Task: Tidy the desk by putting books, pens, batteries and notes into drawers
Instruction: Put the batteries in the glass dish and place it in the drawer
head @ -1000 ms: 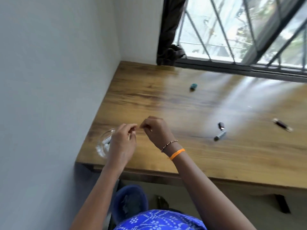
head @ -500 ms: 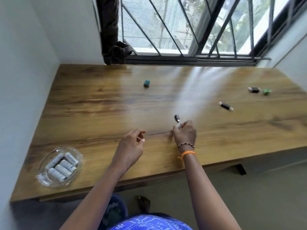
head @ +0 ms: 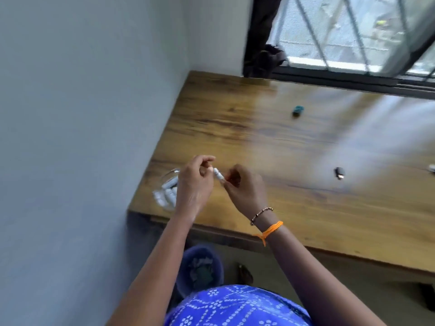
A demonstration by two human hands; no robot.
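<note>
Battery point(head: 218, 176), small and white, is held between the two hands above the near-left corner of the wooden desk point(head: 306, 208), one end pinched in the fingertips of the left hand point(head: 194, 184) and the other in those of the right hand point(head: 246, 191). Both hands are narrowly closed on it, and which hand bears the weight cannot be told. Just beyond and under the left hand, a clear glass dish point(head: 168, 182) is seen on the desk with several more white batteries lying in it. Well to the right of the right hand a small dark item point(head: 339, 172) is left on the wood, and farther off a teal one point(head: 298, 111); both are too blurred to be named. The collecting of loose batteries appears to be the step in hand. A short carry leftward to the dish and a gentle release seem called for next. No drawer is in view.
</note>
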